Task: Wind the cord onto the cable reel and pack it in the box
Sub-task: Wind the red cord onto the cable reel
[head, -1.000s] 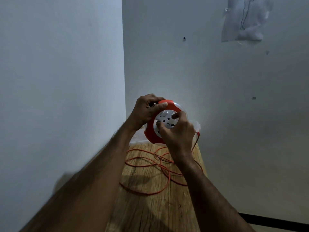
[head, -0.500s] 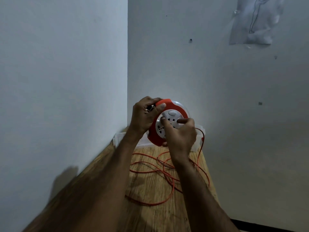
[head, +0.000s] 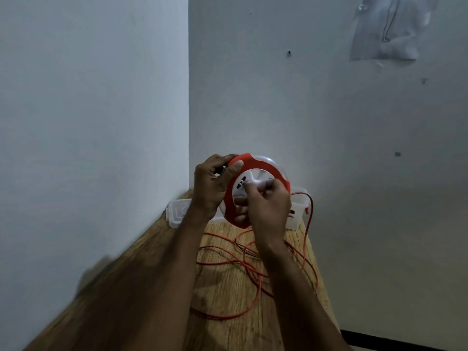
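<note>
1. Two bare forearms reach forward over a wooden bench (head: 228,287) that runs lengthwise away from the camera into the corner of the room.
2. Loose loops of orange cord (head: 249,272) lie tangled on the bench top, from about its middle toward the right edge. One strand rises along the right edge toward the far end.
3. The right hand (head: 268,206) is held above the bench's far half, in front of the cable reel (head: 255,171). Its fingers are curled in against the reel's white centre disc, thumb and fingertips pressed together on a white raised part there. Exactly what they pinch is too blurred to tell.
4. The cable reel is in the air above the far end of the bench, face turned toward the camera: an orange outer ring, a white hub with dark socket holes, and a clear rim behind.
5. The left hand (head: 211,181) grips the reel's upper left edge, with the thumb laid across the orange ring and the fingers curled over the rim behind it. A small dark part shows between those fingers.
6. Behind and below the reel, a clear plastic box (head: 177,211) sits at the far end of the bench, against the corner. Its right side (head: 297,211) shows past the right hand, with a small orange clip at its edge.
7. Pale walls meet in the corner behind the bench; a clear plastic bag (head: 387,29) hangs high on the right wall.
</note>
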### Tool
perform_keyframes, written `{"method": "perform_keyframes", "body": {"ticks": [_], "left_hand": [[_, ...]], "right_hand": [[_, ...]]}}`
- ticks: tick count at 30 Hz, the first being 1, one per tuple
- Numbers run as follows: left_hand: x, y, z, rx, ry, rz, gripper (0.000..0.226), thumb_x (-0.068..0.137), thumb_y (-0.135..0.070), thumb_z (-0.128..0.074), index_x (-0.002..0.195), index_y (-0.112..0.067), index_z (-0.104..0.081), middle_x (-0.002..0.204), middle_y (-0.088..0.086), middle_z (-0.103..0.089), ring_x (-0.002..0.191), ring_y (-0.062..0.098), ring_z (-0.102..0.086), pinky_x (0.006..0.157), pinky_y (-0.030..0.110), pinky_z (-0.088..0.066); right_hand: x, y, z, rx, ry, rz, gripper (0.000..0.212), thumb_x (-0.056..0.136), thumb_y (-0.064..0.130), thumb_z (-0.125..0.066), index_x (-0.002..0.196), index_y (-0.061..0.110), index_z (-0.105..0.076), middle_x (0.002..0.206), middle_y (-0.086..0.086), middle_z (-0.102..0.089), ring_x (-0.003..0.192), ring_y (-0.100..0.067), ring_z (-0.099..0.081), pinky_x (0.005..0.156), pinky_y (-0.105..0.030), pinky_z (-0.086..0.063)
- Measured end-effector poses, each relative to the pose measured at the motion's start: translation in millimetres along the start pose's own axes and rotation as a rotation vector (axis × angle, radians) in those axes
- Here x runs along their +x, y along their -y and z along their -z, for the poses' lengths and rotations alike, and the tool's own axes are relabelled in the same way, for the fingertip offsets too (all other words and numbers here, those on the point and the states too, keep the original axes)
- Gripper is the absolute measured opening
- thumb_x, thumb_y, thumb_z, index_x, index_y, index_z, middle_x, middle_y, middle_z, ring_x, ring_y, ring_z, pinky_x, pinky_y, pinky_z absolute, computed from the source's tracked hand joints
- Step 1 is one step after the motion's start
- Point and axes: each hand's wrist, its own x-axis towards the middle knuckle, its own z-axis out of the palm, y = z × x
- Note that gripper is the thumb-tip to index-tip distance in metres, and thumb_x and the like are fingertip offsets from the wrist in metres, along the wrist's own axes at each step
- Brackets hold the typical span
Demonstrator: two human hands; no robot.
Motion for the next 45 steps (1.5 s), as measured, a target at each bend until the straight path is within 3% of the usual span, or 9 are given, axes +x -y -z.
{"method": "perform_keyframes", "body": {"ticks": [2,4,9,16,23,30,36,41,45], "left_hand": [[0.9,-1.6,2.4,-0.005,-0.009,0.008,0.028,0.093,-0.025,-0.066,0.118,-0.014,-0.069,0.107,-0.001,-0.072,0.094,0.013,-0.071,0.075,0.027,-0.060],[1.8,-5.0,3.7,-0.004,0.003,0.000,0.030,0.092,-0.026,-0.066,0.119,-0.012,-0.069,0.108,0.000,-0.072,0.096,0.015,-0.071,0.078,0.030,-0.061],[6.1,-15.1,7.4,0.002,0.030,0.019,0.030,0.091,-0.029,-0.067,0.117,-0.015,-0.068,0.107,0.002,-0.072,0.095,0.019,-0.070,0.079,0.037,-0.061],[8.3,-24.1,16.1,-0.009,0.017,0.061,0.030,0.091,-0.031,-0.066,0.118,-0.017,-0.068,0.108,0.000,-0.073,0.091,0.018,-0.073,0.077,0.038,-0.062],[7.8,-34.4,21.5,0.007,0.035,0.045,0.032,0.090,-0.029,-0.066,0.120,-0.018,-0.067,0.112,-0.002,-0.072,0.093,0.015,-0.072,0.076,0.031,-0.061],[11.5,-42.7,31.7,0.117,0.063,-0.023,0.036,0.089,-0.029,-0.069,0.124,-0.017,-0.067,0.115,-0.002,-0.070,0.098,0.017,-0.070,0.080,0.034,-0.061],[10.6,-56.8,31.7,0.168,0.033,-0.128,0.037,0.089,-0.031,-0.068,0.123,-0.015,-0.068,0.112,-0.002,-0.070,0.098,0.012,-0.068,0.081,0.030,-0.060],[8.1,-60.7,25.7,0.133,0.006,-0.126,0.035,0.090,-0.032,-0.067,0.121,-0.016,-0.068,0.112,-0.004,-0.071,0.098,0.012,-0.068,0.079,0.033,-0.062],[7.4,-62.8,19.7,0.115,0.004,-0.145,0.033,0.091,-0.029,-0.068,0.121,-0.015,-0.069,0.111,-0.002,-0.071,0.098,0.014,-0.069,0.078,0.036,-0.062]], "right_hand": [[7.9,-0.4,7.2,-0.450,0.065,0.388,0.014,0.091,0.020,-0.072,0.102,0.014,-0.064,0.093,-0.002,-0.075,0.076,-0.013,-0.074,0.063,-0.024,-0.062],[13.1,4.6,14.7,-0.662,0.186,0.573,0.023,0.090,0.018,-0.074,0.111,0.017,-0.066,0.101,-0.002,-0.075,0.082,-0.012,-0.073,0.075,-0.029,-0.062],[13.2,30.2,33.5,-0.906,0.453,0.614,0.050,0.084,0.018,-0.077,0.131,0.026,-0.063,0.141,-0.014,-0.047,0.119,-0.030,-0.058,0.089,-0.038,-0.058],[15.2,41.8,48.1,-1.171,0.586,0.694,0.063,0.090,0.017,-0.070,0.143,0.042,-0.047,0.156,-0.003,-0.024,0.122,-0.026,-0.055,0.085,-0.028,-0.055],[12.4,35.8,47.0,-1.175,0.545,0.776,0.063,0.089,0.016,-0.072,0.141,0.044,-0.050,0.156,-0.004,-0.024,0.124,-0.028,-0.055,0.092,-0.031,-0.054],[9.2,17.8,33.6,-1.047,0.440,0.815,0.051,0.076,0.018,-0.085,0.122,0.035,-0.070,0.135,-0.016,-0.057,0.086,-0.030,-0.072,0.067,-0.032,-0.060],[6.9,15.2,29.8,-0.939,0.206,0.888,0.059,0.075,0.021,-0.086,0.129,0.030,-0.066,0.109,-0.020,-0.065,0.066,-0.026,-0.067,0.053,-0.028,-0.056],[2.0,23.4,27.6,-0.751,0.092,0.804,0.058,0.076,0.038,-0.082,0.127,0.014,-0.067,0.096,-0.010,-0.076,0.070,-0.020,-0.073,0.066,-0.033,-0.063],[-1.8,29.4,22.0,-0.618,-0.008,0.687,0.059,0.076,0.043,-0.084,0.122,0.010,-0.065,0.105,-0.006,-0.076,0.076,-0.018,-0.075,0.067,-0.011,-0.057]]}}
